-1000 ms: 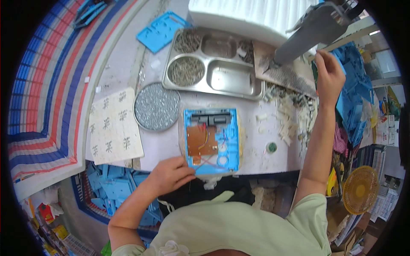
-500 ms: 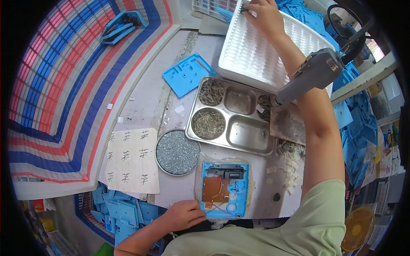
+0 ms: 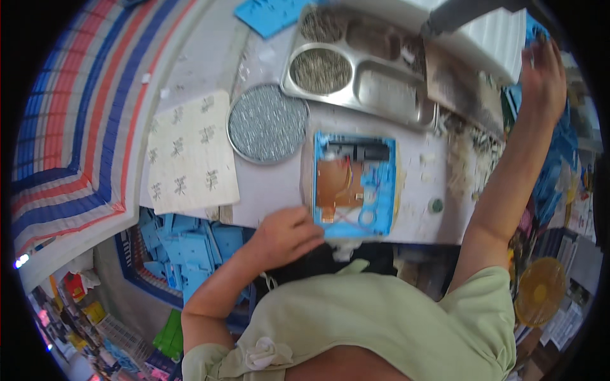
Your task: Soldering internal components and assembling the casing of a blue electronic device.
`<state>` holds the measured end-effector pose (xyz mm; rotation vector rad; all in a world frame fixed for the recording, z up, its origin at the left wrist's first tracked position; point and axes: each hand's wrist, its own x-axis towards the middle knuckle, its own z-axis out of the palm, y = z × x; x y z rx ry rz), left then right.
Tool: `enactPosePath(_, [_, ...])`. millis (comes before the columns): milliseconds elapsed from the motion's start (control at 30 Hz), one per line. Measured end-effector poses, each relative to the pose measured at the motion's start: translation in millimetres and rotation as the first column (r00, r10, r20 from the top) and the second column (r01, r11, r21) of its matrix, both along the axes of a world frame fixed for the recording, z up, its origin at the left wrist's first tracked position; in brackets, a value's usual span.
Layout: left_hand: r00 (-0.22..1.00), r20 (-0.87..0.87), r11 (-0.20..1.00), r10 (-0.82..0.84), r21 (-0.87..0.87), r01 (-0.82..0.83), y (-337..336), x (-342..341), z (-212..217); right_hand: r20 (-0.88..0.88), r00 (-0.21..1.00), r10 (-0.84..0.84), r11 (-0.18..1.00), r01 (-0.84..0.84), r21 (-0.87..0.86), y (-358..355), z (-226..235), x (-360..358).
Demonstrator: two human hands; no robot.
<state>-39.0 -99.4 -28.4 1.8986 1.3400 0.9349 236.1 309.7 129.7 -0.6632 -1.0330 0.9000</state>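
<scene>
A blue plastic casing (image 3: 385,190) lies open at the table's front edge, with a brown circuit board (image 3: 335,184), thin wires and a black part (image 3: 357,150) inside. Beside its lower left corner is my left hand (image 3: 287,236), fingers curled together, tips close to the corner; whatever they may hold is hidden. My right hand (image 3: 545,82) reaches far right, by the end of the white ribbed foam tray (image 3: 492,44). Motion blurs its fingers, and a small dark item (image 3: 540,37) shows at the tips; I cannot tell whether it is held.
Left of the casing are a round dish of small metal pieces (image 3: 268,124) and a marked paper sheet (image 3: 190,155). A steel compartment tray (image 3: 362,95) stands behind. The grey tool (image 3: 467,14) overhangs the foam tray. Blue plastic parts (image 3: 190,251) fill a crate below the table.
My right hand has moved from the foam tray's far left corner to the far right. The view has tilted, so the table appears higher. My left hand stays beside the casing.
</scene>
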Motion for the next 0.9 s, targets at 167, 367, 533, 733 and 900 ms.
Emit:
enactPosePath(167, [1.0, 0.02, 1.0, -0.022, -0.008, 0.023, 2.1, 0.7, 0.7, 0.74, 0.466, 0.484, 0.864, -0.391, -0.319, -243.9, -99.1, 16.5])
enactPosePath(367, [0.999, -0.019, 0.999, -0.035, -0.025, 0.035, 3.3, -0.8, 2.5, 0.937, 0.252, 0.241, 0.855, -0.513, -0.081, -287.6, -134.0, -4.1])
enactPosePath(533, [1.0, -0.022, 1.0, -0.021, -0.022, 0.02, 1.2, -0.2, 2.2, 0.948, 0.261, 0.185, 0.842, -0.539, -0.016, -284.4, -131.0, -7.2])
enactPosePath(733, [0.999, -0.046, 1.0, -0.02, 0.004, 0.02, 3.1, 2.1, 1.7, 0.899, 0.349, 0.266, 0.814, -0.581, -0.016, -279.2, -147.7, -1.4])
enactPosePath(900, [1.0, -0.027, 1.0, -0.01, -0.016, 0.01, 2.3, 2.5, 3.5, 0.838, 0.427, 0.34, 0.803, -0.595, -0.022, -278.9, -164.0, 1.4])
